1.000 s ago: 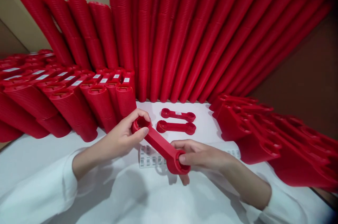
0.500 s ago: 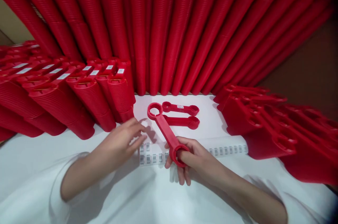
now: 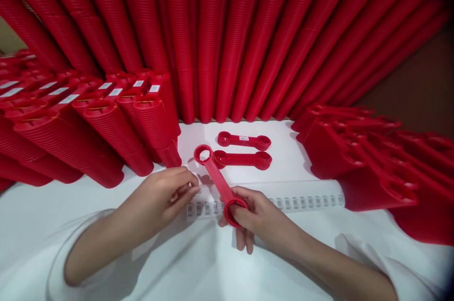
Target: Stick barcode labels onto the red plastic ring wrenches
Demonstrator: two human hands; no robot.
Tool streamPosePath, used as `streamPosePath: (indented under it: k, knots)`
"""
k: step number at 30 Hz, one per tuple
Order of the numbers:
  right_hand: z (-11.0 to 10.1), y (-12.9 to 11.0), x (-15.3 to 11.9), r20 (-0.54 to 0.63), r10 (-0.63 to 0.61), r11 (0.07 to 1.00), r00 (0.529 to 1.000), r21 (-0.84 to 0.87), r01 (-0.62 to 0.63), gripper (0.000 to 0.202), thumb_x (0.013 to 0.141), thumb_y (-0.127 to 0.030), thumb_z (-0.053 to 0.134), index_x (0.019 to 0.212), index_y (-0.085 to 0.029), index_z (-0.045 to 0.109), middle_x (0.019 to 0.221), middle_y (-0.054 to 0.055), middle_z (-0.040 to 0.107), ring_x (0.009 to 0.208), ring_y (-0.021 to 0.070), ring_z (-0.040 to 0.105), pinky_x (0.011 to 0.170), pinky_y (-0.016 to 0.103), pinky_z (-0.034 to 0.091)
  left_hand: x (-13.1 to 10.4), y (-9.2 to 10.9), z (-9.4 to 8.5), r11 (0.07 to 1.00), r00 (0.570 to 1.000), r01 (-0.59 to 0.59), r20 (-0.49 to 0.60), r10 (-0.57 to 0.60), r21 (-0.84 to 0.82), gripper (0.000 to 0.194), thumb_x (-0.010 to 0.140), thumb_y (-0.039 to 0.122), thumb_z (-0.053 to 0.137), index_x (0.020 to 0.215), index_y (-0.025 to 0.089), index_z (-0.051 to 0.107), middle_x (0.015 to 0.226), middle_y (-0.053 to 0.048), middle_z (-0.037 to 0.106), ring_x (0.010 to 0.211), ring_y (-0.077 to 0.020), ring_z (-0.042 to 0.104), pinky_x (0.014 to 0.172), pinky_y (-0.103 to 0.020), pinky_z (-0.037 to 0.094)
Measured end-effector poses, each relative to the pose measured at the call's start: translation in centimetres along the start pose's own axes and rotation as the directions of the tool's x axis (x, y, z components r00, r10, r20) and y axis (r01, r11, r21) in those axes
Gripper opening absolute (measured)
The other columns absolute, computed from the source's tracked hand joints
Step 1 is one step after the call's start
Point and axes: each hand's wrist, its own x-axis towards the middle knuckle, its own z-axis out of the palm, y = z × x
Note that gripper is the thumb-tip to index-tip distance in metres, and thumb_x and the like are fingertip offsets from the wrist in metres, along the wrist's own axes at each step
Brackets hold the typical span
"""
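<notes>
My right hand [image 3: 257, 216] grips a red plastic bar with a ring at each end [image 3: 220, 180], thumb inside the near ring. The bar slants up and left, its far ring free over the table. Left of it, my left hand [image 3: 168, 192] has its thumb and fingers drawn together in a pinch; what they hold, if anything, is too small to make out. Beneath both hands lies a sheet of barcode labels [image 3: 301, 203]. Beyond it rest a stack of similar red bars [image 3: 244, 159] and another stack with a white label on top [image 3: 244, 139].
Tall nested columns of red pieces [image 3: 223, 45] stand along the back. Bundles with white labels [image 3: 149, 111] crowd the left side. More red stacks [image 3: 354, 159] line the right. All stand on a white table [image 3: 191, 263].
My left hand's fingers have closed to a pinch and drawn slightly away from the label sheet. Fewer labels show at the sheet's left end. My right hand still holds the red bar.
</notes>
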Motion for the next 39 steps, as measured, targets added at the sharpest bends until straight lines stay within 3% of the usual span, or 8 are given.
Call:
streamPosePath:
  k: [5,8,12,25,30,34,37,39]
  knots:
    - [0.2,0.8,-0.1,0.002,-0.042,0.999,0.999,-0.016,0.042,0.012,0.076,-0.017,0.045,0.087,-0.018,0.051,0.071,-0.002,0.059,0.044,0.0083,0.056,0.038,0.017,0.044,0.7,1.5,0.1,0.904,0.981,0.192,0.045,-0.189,-0.383,0.029,0.086,0.042,0.049,0.075,0.018,0.059,0.062,0.002,0.053,0.055,-0.0101,0.046,0.049,-0.02,0.035]
    - [0.4,1.2,-0.2,-0.002,-0.054,0.998,0.999,-0.031,0.054,0.015,0.076,-0.016,0.045,0.089,-0.018,0.052,0.067,-0.002,0.058,0.045,0.0088,0.055,0.039,0.017,0.044,1.1,1.9,0.8,0.837,0.968,0.251,0.105,-0.229,-0.486,0.029,0.084,0.042,0.052,0.073,0.016,0.059,0.056,0.004,0.046,0.051,-0.0087,0.04,0.046,-0.019,0.033]
    - [0.6,1.2,-0.3,0.006,-0.058,0.997,0.998,-0.045,0.059,0.015,0.076,-0.016,0.046,0.089,-0.018,0.053,0.074,0.0,0.062,0.045,0.0078,0.055,0.04,0.017,0.044,1.2,2.1,1.2,0.813,0.96,0.277,0.117,-0.253,-0.512,0.026,0.083,0.039,0.054,0.071,0.016,0.058,0.048,0.007,0.036,0.044,-0.0068,0.031,0.041,-0.018,0.027]
    - [0.5,1.2,-0.3,0.014,-0.07,0.996,0.997,-0.059,0.071,0.013,0.077,-0.017,0.046,0.087,-0.018,0.053,0.069,-0.002,0.06,0.045,0.0079,0.054,0.04,0.018,0.045,1.4,2.2,1.2,0.808,0.958,0.282,0.114,-0.262,-0.518,0.024,0.082,0.037,0.055,0.07,0.017,0.059,0.049,0.007,0.044,0.043,-0.0069,0.038,0.041,-0.018,0.029]
    - [0.6,1.2,-0.4,0.015,-0.08,0.995,0.997,-0.063,0.081,0.012,0.076,-0.015,0.045,0.085,-0.018,0.052,0.059,-0.004,0.053,0.043,0.0083,0.053,0.039,0.017,0.044,0.9,1.9,1.6,0.911,0.977,0.207,0.027,-0.211,-0.356,0.026,0.087,0.038,0.05,0.074,0.018,0.06,0.051,0.006,0.042,0.047,-0.0083,0.038,0.044,-0.019,0.03]
    - [0.7,1.2,-0.5,0.02,-0.092,0.994,0.996,-0.055,0.093,0.013,0.077,-0.015,0.044,0.086,-0.018,0.052,0.062,-0.003,0.055,0.043,0.0078,0.052,0.038,0.017,0.042,0.4,2.0,2.3,0.997,0.994,0.056,-0.096,-0.06,-0.051,0.026,0.091,0.033,0.044,0.074,0.018,0.057,0.055,0.004,0.048,0.052,-0.0102,0.043,0.051,-0.022,0.035]
    - [0.9,1.2,-0.6,0.037,-0.094,0.995,0.995,-0.042,0.095,0.014,0.077,-0.014,0.044,0.088,-0.018,0.052,0.064,-0.003,0.056,0.043,0.0073,0.052,0.038,0.016,0.041,0.2,2.0,2.8,0.96,0.97,-0.092,-0.194,0.146,0.266,0.025,0.092,0.031,0.043,0.076,0.018,0.056,0.069,-0.001,0.055,0.064,-0.0147,0.048,0.059,-0.026,0.038]
    - [0.9,1.2,-0.6,0.039,-0.094,0.994,0.995,-0.043,0.096,0.015,0.076,-0.014,0.044,0.088,-0.018,0.053,0.063,-0.004,0.055,0.042,0.0071,0.052,0.038,0.016,0.041,0.2,1.9,2.8,0.892,0.942,-0.117,-0.236,0.239,0.436,0.025,0.091,0.035,0.043,0.084,0.017,0.058,0.078,-0.005,0.055,0.07,-0.018,0.048,0.062,-0.03,0.04]
